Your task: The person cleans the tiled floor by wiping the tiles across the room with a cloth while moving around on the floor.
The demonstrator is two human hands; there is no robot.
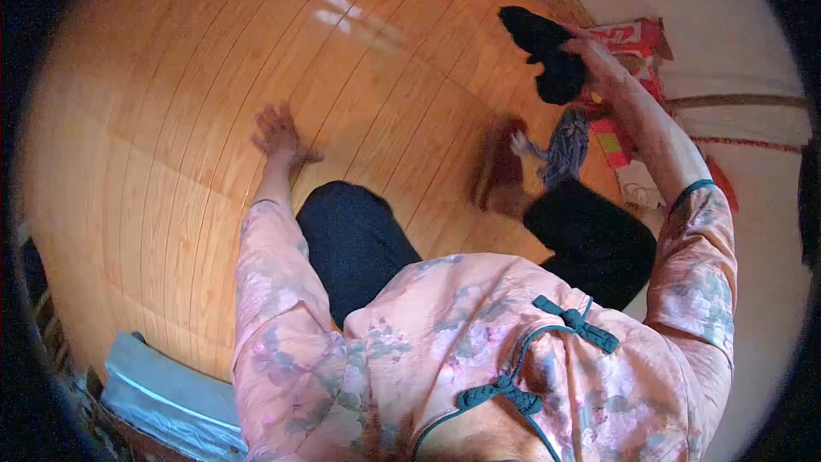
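My left hand [279, 133] rests palm down on the wooden floor [188, 111], its fingers spread and nothing in them. Stretched out at the upper right, my right hand [587, 50] is closed on a limp black cloth [547, 53], held clear of my body. The cloth's exact kind does not show. Below it lies a crumpled grey-blue cloth [564, 150], close to my foot in a blurred dark red slipper [502, 162].
A red printed box [637, 47] stands by the pale wall [727, 26], behind my right forearm. My knees in black trousers [351, 231] are bent beneath me. A light blue object [171, 398] sits at lower left.
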